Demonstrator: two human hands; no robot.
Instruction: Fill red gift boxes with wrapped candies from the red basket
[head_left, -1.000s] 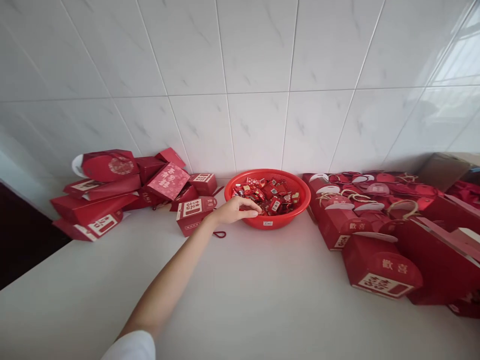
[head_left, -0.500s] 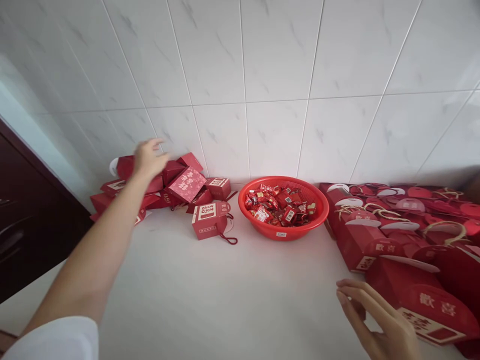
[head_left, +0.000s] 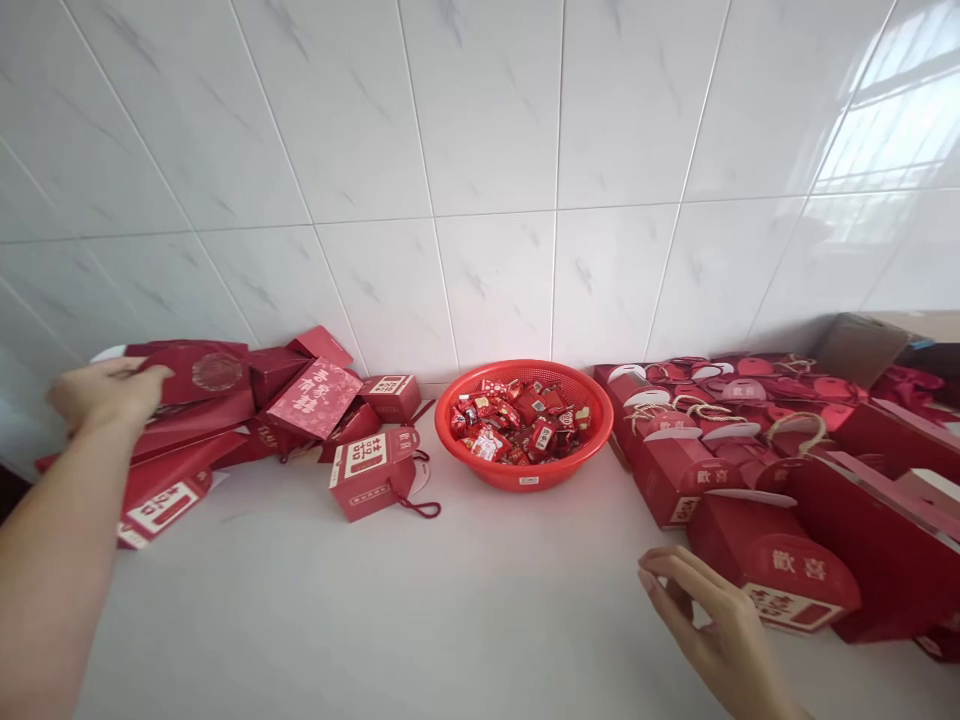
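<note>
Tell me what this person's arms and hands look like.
The left hand and right hand are bare, with slender fingers; no gloves, rings or bracelets show. The left forearm is uncovered, with no sleeve or markings visible.

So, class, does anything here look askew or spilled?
The left pile of boxes looks askew, heaped at odd angles, unlike the neater right-hand boxes. No spill shows; wrapped packets sit inside the red basket.

Shiny white wall tiles (head_left: 495,110) with soft gray streaks (head_left: 584,274), thin straight lines (head_left: 495,213) between them, a bright window reflection (head_left: 900,125) at the top right, a smooth, pale desk (head_left: 420,630) below
</note>
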